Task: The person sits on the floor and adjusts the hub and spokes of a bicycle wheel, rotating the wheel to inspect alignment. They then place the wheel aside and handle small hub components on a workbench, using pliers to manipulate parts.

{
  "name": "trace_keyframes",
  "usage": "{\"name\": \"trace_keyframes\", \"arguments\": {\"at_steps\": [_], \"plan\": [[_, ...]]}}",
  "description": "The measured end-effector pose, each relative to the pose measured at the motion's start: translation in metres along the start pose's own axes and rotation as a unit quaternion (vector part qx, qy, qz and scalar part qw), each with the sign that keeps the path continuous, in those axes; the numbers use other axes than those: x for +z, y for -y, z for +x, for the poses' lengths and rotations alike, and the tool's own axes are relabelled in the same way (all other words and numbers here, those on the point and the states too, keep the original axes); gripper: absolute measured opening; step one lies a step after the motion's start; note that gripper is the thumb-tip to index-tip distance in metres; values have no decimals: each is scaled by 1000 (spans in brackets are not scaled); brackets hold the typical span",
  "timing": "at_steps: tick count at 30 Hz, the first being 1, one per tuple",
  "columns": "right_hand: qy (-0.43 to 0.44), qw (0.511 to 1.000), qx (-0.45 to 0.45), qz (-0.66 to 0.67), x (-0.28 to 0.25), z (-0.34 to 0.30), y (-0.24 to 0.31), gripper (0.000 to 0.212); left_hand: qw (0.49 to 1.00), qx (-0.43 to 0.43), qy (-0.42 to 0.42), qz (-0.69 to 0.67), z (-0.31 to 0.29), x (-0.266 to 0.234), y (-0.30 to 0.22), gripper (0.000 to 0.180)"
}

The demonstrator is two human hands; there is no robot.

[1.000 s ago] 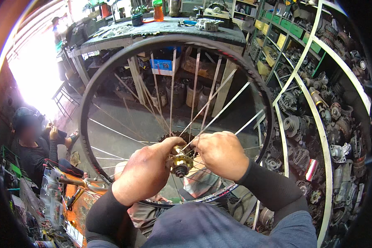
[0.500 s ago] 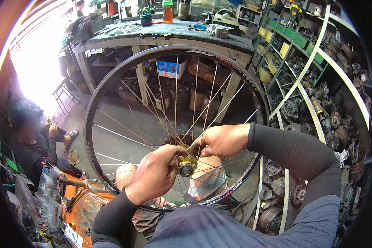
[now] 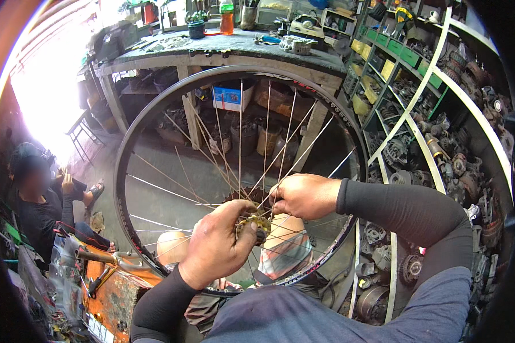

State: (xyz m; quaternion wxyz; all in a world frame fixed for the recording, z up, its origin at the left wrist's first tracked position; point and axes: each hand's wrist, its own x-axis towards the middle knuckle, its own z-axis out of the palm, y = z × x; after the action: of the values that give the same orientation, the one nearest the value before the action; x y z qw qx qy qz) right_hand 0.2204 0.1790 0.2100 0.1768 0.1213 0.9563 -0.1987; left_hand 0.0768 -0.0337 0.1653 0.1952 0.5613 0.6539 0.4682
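Under the table (image 3: pixel 223 57) ahead of you sits a small rectangular carton (image 3: pixel 230 97), white and blue with a red patch. On top stands an orange bottle (image 3: pixel 227 20) with a green cap. Green and yellow box fronts (image 3: pixel 403 56) line the shelves to your right.

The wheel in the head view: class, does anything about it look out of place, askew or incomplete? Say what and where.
Yes. The wheel is only partly spoked: the spokes fan unevenly, with wide gaps on the lower left, and some look loose rather than seated. The left hand holds the hub; the right hand grips spokes.
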Motion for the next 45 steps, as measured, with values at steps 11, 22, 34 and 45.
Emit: {"name": "trace_keyframes", "arguments": {"at_steps": [11,22,34,45], "plan": [[-13,999,-29,-14,0,-2,-8,36,996,27,-41,81,-6,11,4,28],[-3,966,-205,-156,10,0,-14,33,992,48,-61,98,-19,13,-3,26],[-61,960,-209,-177,41,-21,-9,33,989,100,-93,64,-36,24,-3,24],[27,989,-94,-107,20,-12,18,29,990,88,-87,66,-35,20,-3,31]]}}
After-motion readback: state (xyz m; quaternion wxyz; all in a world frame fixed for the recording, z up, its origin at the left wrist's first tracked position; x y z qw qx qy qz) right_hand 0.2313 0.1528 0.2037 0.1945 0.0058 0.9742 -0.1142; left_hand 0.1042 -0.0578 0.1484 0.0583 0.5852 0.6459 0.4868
